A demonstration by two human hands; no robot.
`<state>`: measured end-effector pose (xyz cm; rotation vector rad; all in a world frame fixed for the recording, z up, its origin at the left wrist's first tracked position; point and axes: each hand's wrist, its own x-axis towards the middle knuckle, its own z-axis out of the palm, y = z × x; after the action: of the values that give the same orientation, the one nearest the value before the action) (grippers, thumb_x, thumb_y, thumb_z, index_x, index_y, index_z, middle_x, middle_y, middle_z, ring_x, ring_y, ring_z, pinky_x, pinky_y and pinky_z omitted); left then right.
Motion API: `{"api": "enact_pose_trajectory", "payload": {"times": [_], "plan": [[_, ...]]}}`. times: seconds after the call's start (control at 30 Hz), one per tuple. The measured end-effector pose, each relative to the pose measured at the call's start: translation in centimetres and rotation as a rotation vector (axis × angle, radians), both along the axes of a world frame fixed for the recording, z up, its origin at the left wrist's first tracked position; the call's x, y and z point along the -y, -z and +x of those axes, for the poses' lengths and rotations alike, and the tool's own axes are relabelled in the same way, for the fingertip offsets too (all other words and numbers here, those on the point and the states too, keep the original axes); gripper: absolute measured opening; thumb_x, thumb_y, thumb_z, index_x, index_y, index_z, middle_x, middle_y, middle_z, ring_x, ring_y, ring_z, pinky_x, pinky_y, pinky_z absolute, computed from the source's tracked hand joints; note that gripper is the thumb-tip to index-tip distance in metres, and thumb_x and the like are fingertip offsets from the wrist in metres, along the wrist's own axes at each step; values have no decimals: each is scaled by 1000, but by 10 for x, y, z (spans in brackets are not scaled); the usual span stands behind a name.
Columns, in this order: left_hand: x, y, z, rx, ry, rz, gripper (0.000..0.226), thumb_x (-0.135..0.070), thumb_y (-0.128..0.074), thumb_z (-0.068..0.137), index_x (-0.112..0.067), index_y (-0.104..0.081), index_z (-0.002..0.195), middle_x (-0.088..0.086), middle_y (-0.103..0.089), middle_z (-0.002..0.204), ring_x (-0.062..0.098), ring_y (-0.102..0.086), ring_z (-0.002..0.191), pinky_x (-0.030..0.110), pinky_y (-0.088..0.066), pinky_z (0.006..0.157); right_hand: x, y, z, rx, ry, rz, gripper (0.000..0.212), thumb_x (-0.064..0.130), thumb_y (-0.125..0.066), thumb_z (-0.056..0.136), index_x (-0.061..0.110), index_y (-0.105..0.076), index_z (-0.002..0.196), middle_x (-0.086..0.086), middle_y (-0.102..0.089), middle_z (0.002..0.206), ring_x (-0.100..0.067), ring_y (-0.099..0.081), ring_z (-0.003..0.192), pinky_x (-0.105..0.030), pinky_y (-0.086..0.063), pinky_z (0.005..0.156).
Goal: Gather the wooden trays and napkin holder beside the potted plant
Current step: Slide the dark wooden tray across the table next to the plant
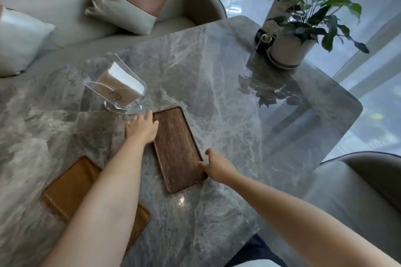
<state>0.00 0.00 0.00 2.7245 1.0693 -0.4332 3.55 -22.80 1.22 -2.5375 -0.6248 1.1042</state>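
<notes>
Barely begun: dark wooden tray (176, 149) mid-table, flanked by open left hand (142, 129) and right hand (217, 166) touching its long edges, ungripped; lighter tray (71, 188), napkin holder (118, 86) untouched, all well apart from potted plant (290, 50).

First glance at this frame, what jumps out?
Both bare hands frame the dark wooden tray at the middle of the marble table: the left hand at its far left edge, the right hand at its near right edge. A clear napkin holder stands just beyond the left hand. The potted plant sits at the far right corner, well apart, and a lighter wooden tray lies near left under the left forearm.
</notes>
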Motion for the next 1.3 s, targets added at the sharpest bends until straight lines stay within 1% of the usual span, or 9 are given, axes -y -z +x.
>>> {"api": "enact_pose_trajectory", "payload": {"times": [0.13,0.23,0.3,0.4,0.53,0.73,0.97,1.13,1.3], "plan": [[-7,3,11,-76,8,-8,54,-40,-26,97,-15,-20,145,22,-37,145,36,-34,133,48,-31,106,6,8,-1,-74,91,-54,42,39,-48,92,7,-43,118,-18,-59,114,-33,-60,98,-40,-48,78],[-8,8,19,-97,21,-28,54,-41,-25,97,-16,-21,145,22,-34,146,37,-32,135,48,-28,107,9,15,-3,-198,252,20,28,31,-52,91,7,-46,103,-21,-66,102,-35,-66,88,-44,-53,79],[-10,7,24,-101,8,-36,53,-41,-26,97,-16,-24,144,22,-35,146,38,-33,134,49,-28,107,10,20,-5,-273,380,93,20,26,-54,91,9,-48,85,-21,-68,82,-30,-65,64,-36,-53,60],[-12,8,29,-116,-30,-70,53,-41,-25,97,-14,-26,142,22,-35,145,38,-33,134,50,-29,106,10,27,-9,-327,505,149,35,21,-54,91,7,-53,59,-16,-61,59,-15,-55,37,-20,-44,34],[-15,12,32,-115,-92,-117,56,-43,-25,97,-13,-24,144,23,-31,147,39,-31,135,50,-29,107,8,29,-10,-424,671,180,30,13,-53,92,7,-48,63,-11,-54,53,-9,-51,26,-18,-43,29],[-9,14,35,-71,-206,-175,58,-41,-27,97,-11,-18,146,25,-32,147,40,-31,135,47,-29,108,15,30,-3,-484,746,220,10,7,-54,90,4,-49,82,-11,-52,54,-6,-48,23,-15,-40,27],[5,2,52,-13,-294,-193,57,-40,-26,97,-4,-25,141,26,-37,143,40,-37,131,47,-33,104,33,22,40,-395,753,282,28,7,-58,88,9,-45,64,-9,-49,52,-10,-49,29,-19,-43,32],[24,-18,91,33,-325,-181,59,-42,-25,97,-8,-21,144,27,-36,144,42,-36,131,47,-33,105,52,5,99,-310,759,368,30,5,-58,87,9,-45,60,-10,-47,53,-15,-45,41,-14,-37,28],[43,-33,149,69,-333,-191,59,-41,-27,97,-4,-21,142,27,-36,143,42,-37,130,47,-33,104,74,-12,168,-195,709,379,29,11,-62,86,7,-52,59,-10,-53,50,-16,-49,41,-17,-45,34]]}}
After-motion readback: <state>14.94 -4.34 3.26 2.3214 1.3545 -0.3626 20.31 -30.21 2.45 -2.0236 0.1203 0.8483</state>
